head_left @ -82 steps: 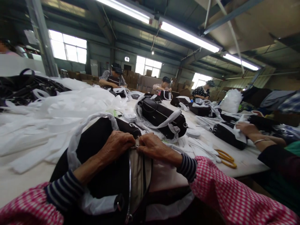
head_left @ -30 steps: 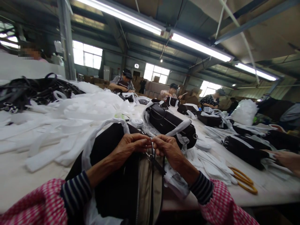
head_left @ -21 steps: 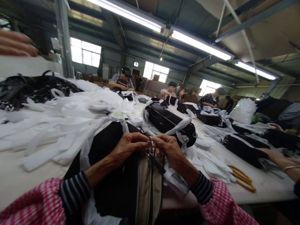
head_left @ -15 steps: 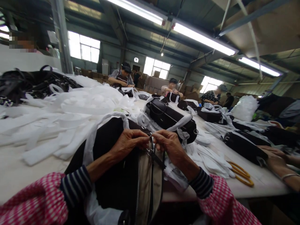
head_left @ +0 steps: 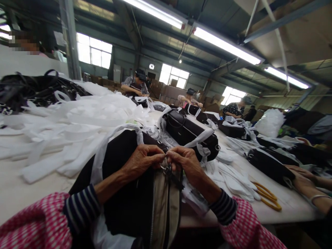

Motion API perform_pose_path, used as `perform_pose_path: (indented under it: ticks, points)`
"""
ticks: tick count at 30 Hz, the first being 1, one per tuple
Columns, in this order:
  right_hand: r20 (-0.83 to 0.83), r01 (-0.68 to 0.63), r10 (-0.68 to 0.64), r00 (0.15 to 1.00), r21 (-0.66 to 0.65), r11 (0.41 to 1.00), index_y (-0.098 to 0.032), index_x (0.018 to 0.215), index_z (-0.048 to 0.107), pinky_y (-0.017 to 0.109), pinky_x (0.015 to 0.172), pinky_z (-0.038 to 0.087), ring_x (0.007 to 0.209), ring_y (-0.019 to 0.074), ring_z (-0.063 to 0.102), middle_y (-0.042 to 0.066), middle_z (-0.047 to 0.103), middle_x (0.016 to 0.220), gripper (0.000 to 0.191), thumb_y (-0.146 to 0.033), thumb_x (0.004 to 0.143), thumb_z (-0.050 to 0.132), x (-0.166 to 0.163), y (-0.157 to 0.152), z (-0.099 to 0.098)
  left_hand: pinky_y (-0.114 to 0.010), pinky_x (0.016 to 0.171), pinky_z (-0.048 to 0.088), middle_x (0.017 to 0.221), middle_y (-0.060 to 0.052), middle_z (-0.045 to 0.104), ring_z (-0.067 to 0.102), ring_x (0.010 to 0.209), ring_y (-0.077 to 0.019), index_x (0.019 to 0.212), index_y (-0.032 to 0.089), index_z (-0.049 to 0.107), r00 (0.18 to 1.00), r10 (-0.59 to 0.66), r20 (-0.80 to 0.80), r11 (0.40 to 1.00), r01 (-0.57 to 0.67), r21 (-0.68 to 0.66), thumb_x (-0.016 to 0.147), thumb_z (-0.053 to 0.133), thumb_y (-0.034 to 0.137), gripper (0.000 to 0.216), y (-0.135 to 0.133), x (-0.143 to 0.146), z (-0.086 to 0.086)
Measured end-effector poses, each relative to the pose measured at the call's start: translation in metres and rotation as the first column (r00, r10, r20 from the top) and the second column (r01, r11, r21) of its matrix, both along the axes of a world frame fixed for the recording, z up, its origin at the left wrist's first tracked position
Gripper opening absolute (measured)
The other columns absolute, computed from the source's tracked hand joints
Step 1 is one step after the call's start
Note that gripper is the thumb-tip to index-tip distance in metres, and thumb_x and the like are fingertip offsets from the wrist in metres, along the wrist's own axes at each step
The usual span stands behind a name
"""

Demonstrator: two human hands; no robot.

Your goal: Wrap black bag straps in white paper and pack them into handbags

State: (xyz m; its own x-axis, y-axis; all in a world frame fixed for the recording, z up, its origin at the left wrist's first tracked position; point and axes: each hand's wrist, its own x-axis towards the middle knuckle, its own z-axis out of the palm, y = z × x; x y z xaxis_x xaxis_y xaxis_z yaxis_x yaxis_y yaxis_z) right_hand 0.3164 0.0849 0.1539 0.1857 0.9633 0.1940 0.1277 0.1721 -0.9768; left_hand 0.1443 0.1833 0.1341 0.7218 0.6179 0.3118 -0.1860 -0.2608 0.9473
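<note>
A black bag with a tan zippered side lies in front of me, its handle wrapped in white foam. Over the bag's upper end, my left hand and my right hand meet with fingertips pinched together. What the pinched fingers hold is too small and covered to make out. Just below them hangs a metal clasp on a dark strap. The bag's zipper runs down toward me.
Another black bag lies just beyond. White foam strips cover the table's left, with black straps behind. Yellow-handled scissors lie at right, near a co-worker's hands on a black bag. Other people work farther back.
Both hands stay pinched together at the bag's upper end, a little lower in view. The right wrist and fingers have shifted slightly. The co-worker's hands at right have moved a little.
</note>
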Motion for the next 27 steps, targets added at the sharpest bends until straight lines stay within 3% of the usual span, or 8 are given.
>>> perform_pose_path:
  ticks: [27]
  points:
    - [-0.034, 0.026, -0.026, 0.999, -0.008, 1.0, -0.014, 0.074, 0.072, 0.019, 0.041, 0.029, 0.042, 0.0057, 0.047, 0.001, 0.066, 0.062, 0.033, -0.045, 0.08, 0.082, -0.0035, -0.0001, -0.0012, -0.022, 0.058, 0.047, 0.069, -0.004, 0.069, 0.06, 0.061, -0.0131, 0.083, 0.013, 0.077, 0.998, 0.055, 0.023, 0.998, -0.054, -0.045, 0.081, 0.077, 0.041, 0.028, -0.0047, 0.0023, -0.0005]
